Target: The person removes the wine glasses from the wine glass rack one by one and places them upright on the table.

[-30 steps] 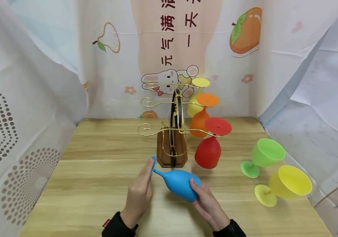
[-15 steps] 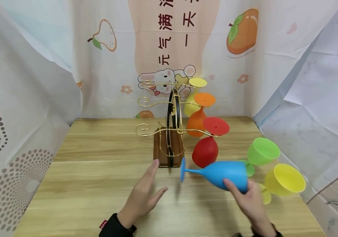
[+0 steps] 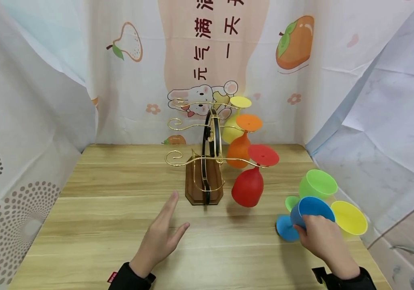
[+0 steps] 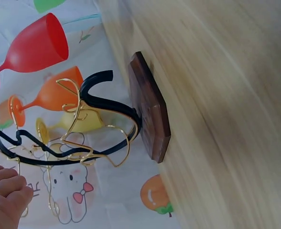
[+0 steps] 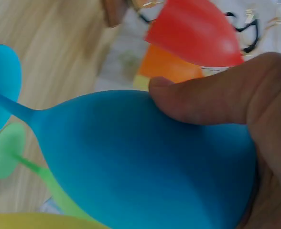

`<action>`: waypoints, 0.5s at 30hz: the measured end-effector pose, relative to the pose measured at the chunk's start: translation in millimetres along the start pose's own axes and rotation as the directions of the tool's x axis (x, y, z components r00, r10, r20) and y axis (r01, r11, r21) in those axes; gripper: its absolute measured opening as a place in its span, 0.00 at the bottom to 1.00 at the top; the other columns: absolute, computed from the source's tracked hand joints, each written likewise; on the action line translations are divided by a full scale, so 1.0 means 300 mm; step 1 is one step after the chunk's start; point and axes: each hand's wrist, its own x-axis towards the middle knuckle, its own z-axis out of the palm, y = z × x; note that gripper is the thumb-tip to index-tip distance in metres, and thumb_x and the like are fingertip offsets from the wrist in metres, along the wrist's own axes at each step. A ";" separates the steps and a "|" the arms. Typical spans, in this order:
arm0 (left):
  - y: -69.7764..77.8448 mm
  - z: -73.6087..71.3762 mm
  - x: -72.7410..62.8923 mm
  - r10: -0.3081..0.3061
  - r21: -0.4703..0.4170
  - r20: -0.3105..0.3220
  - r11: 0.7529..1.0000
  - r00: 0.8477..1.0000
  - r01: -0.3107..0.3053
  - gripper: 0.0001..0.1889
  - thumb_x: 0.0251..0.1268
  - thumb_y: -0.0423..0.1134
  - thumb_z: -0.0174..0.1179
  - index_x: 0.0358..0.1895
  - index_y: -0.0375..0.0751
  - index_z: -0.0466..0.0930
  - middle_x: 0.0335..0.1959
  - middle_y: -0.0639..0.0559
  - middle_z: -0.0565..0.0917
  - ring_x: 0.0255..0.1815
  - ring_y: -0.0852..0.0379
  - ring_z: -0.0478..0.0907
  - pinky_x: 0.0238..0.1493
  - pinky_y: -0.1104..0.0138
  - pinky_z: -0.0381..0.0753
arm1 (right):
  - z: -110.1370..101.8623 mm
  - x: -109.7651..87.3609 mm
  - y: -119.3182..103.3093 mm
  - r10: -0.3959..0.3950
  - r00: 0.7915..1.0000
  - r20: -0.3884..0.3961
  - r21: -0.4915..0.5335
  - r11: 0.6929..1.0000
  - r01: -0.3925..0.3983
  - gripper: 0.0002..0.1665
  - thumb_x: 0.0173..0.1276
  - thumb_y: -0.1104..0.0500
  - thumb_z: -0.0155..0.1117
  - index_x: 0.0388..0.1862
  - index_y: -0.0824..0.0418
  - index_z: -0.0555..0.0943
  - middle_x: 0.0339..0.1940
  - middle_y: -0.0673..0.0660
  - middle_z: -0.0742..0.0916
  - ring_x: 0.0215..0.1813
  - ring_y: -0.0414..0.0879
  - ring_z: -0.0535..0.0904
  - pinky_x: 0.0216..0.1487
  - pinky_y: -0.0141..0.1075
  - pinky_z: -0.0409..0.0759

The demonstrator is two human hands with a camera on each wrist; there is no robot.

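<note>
Thumb [image 5: 198,102] of right hand [image 3: 323,238] against outside of blue goblet [image 5: 135,157]

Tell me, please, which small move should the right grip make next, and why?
Probably settle the blue goblet foot-down on the table: the right grip holds it rim up, beside the standing green goblet, and whether its foot fully touches is unclear.
</note>
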 end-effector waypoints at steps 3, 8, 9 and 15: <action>0.004 0.003 -0.008 -0.001 0.005 0.000 1.000 1.000 0.001 0.38 0.68 0.49 0.58 0.72 0.29 0.56 0.72 0.34 0.65 0.74 0.46 0.63 0.77 0.75 0.51 | 0.021 0.006 0.023 0.018 1.000 0.020 0.000 1.000 -0.018 0.27 0.51 0.60 0.75 0.13 0.55 0.62 0.12 0.48 0.59 0.15 0.42 0.59 0.20 0.32 0.53; 0.015 0.008 -0.001 0.030 0.016 -0.012 0.999 0.999 -0.030 0.37 0.69 0.49 0.56 0.72 0.28 0.57 0.72 0.34 0.65 0.74 0.46 0.63 0.77 0.74 0.52 | 0.031 0.025 0.059 0.014 1.000 0.023 0.032 0.999 -0.014 0.26 0.51 0.60 0.75 0.13 0.56 0.63 0.12 0.49 0.61 0.16 0.42 0.60 0.20 0.31 0.54; 0.020 0.012 0.007 0.056 0.019 -0.024 0.998 0.998 -0.055 0.36 0.70 0.49 0.55 0.71 0.27 0.58 0.71 0.34 0.66 0.74 0.46 0.64 0.77 0.74 0.53 | 0.030 0.030 0.064 0.009 1.000 0.029 0.040 0.999 -0.010 0.25 0.51 0.60 0.74 0.14 0.56 0.64 0.12 0.49 0.61 0.16 0.42 0.61 0.20 0.31 0.54; 0.100 0.015 0.151 0.343 0.142 -0.116 0.935 0.932 -0.326 0.29 0.73 0.47 0.49 0.64 0.23 0.67 0.63 0.31 0.75 0.65 0.40 0.73 0.75 0.64 0.63 | -0.012 0.051 0.066 0.059 0.996 0.062 0.104 0.992 -0.065 0.20 0.50 0.53 0.76 0.26 0.65 0.76 0.16 0.53 0.75 0.21 0.43 0.69 0.20 0.32 0.64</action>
